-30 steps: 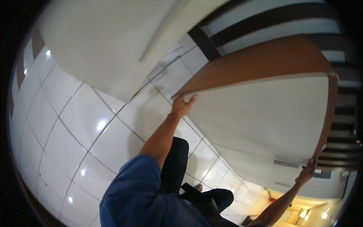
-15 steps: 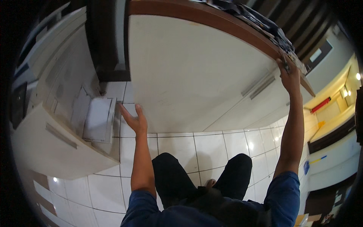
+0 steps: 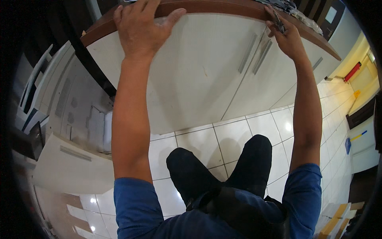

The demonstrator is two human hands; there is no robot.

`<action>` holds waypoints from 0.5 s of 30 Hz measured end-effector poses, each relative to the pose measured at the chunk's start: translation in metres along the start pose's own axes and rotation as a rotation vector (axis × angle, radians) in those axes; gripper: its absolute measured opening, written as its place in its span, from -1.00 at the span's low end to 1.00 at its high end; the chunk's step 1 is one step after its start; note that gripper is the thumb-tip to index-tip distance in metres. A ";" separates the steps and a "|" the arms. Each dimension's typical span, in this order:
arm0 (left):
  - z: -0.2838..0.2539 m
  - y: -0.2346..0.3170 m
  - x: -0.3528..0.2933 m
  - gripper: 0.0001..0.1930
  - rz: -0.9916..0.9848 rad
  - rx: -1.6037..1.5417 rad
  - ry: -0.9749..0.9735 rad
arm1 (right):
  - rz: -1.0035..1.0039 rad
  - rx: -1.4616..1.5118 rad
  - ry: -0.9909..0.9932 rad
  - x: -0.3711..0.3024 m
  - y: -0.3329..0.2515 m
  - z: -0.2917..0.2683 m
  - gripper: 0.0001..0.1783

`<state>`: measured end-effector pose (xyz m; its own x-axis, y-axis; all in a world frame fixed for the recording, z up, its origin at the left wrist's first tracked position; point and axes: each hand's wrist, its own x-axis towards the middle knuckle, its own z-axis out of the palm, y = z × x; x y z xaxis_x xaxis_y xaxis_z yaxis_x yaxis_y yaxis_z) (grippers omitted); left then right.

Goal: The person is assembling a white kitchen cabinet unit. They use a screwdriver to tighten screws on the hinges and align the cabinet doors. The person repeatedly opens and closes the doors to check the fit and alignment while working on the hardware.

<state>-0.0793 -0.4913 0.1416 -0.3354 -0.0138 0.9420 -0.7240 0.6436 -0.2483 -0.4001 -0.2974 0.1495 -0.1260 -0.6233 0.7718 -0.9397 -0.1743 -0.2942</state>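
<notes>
At the top left, my left hand (image 3: 143, 30) rests with fingers spread on the brown edge of a wooden top (image 3: 211, 6). Its fingertips are cut off by the picture's upper border. My right hand (image 3: 287, 38) touches the same edge further right, fingers curled around a small dark metal tool (image 3: 278, 23) whose exact kind I cannot make out. Below the top is a pale cabinet with closed door fronts (image 3: 199, 67) and long grey handles (image 3: 262, 57).
On the left stands another pale cabinet, its door (image 3: 75, 163) swung out. Dark cloth and clear plastic (image 3: 304, 22) lie on the wooden top. White floor tiles (image 3: 199, 141) extend around my legs. A blue and yellow broom (image 3: 348, 145) leans at the far right.
My left hand has risen from beside the cabinet's lower left side to the brown edge. My right hand has shifted left and up along it. The view has turned slightly.
</notes>
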 end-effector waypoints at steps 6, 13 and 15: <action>0.004 -0.004 0.001 -0.34 0.066 0.081 0.010 | 0.218 0.129 0.600 -0.094 0.019 0.049 -0.71; -0.008 -0.013 0.005 -0.28 -0.070 -0.040 -0.182 | 0.422 0.348 0.360 -0.129 -0.002 0.132 -0.65; -0.004 -0.003 0.008 -0.26 -0.100 -0.042 -0.207 | 0.430 0.297 0.363 -0.128 0.003 0.130 -0.66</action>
<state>-0.0771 -0.4900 0.1510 -0.3828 -0.2329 0.8940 -0.7356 0.6623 -0.1424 -0.3456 -0.3166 -0.0236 -0.6212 -0.3953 0.6767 -0.6595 -0.2028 -0.7239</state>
